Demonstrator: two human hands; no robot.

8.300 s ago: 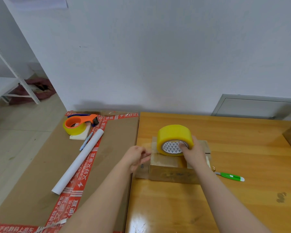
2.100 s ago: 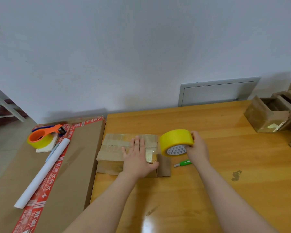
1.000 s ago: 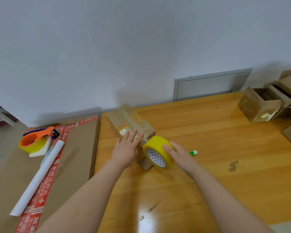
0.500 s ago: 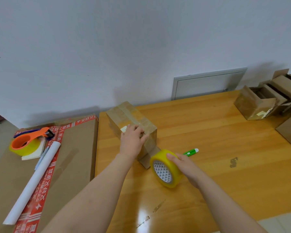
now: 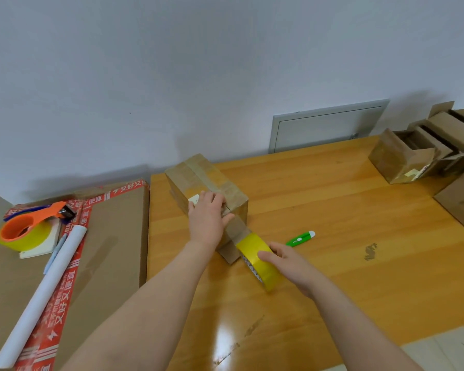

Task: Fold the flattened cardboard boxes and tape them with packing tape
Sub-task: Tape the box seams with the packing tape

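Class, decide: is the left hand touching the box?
Touching. Head view shows the left hand pressing on the box top. The right hand grips the roll.

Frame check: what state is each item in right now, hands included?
cardboard box: flaps closed, tape along its top, standing on the table.
tape roll: held upright, a strip drawn out to the box's near end.
left hand: pressing on the box top.
right hand: gripping the tape roll.
green cutter: lying on the table, no hand on it; blade not visible.
boxes at far right: flaps open.
tape dispenser: loaded, lying unused.
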